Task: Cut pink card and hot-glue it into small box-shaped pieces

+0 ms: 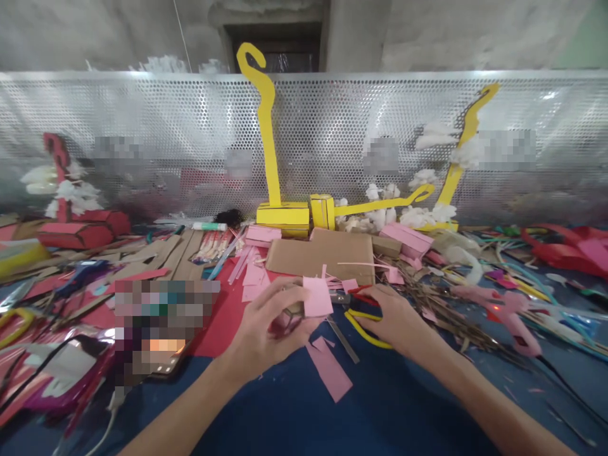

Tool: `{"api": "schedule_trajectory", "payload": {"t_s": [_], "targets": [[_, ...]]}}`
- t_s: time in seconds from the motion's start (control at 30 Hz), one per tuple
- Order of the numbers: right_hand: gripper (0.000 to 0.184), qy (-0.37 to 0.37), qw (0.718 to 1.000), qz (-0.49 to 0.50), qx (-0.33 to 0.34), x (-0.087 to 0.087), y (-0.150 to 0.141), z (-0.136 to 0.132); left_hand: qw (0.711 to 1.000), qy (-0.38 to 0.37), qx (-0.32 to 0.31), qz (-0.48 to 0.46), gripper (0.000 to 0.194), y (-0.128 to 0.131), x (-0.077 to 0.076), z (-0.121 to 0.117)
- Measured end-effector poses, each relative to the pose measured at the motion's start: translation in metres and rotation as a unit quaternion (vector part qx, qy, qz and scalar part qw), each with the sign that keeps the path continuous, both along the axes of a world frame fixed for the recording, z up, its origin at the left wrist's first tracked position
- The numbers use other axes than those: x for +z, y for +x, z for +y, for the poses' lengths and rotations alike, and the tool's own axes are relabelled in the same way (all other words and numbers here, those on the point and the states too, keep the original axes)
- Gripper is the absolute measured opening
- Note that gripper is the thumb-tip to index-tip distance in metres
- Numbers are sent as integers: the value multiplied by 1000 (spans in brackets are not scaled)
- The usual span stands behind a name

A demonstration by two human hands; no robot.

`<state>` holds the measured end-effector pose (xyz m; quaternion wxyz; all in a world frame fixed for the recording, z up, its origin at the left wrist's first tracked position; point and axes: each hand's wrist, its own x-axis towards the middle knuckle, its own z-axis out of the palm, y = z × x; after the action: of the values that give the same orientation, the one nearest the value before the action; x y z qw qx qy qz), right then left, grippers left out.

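Head view, and the left hand is clamped round a small faceted piece, a pink square showing at its three o'clock side, low in the middle above the blue table. Over at three o'clock from it, the right hand is closed on the scissors, yellow loops hanging below the fingers, the metal end pointing to nine, right beside that square! Tight quarters: a slip there could nick the paper or catch a left fingertip. A hard squeeze might buckle the faceted piece. At five o'clock from the left hand lies a loose pink strip, easily swept aside by a wrist. And at three o'clock from the right hand, the glue gun shows a red light; a careless elbow could meet a hot tip.
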<state>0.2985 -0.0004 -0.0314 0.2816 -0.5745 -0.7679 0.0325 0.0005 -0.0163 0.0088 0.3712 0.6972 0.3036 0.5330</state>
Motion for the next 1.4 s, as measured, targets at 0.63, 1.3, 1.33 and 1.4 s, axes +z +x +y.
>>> {"api": "schedule_trajectory", "payload": {"t_s": [0.63,1.3,1.33,1.4], "targets": [[20,2,943,29,-331,27,129,-142,910,177,26,373,51,-11,-8,31],[38,9,960,-37,-279,37,183,-58,891,283,186,304,50,-5,-10,24],[37,12,961,-44,-273,37,178,-54,891,282,185,303,50,-5,-9,24],[36,16,965,-56,-255,38,170,-49,897,270,185,298,51,-4,-9,23]]}}
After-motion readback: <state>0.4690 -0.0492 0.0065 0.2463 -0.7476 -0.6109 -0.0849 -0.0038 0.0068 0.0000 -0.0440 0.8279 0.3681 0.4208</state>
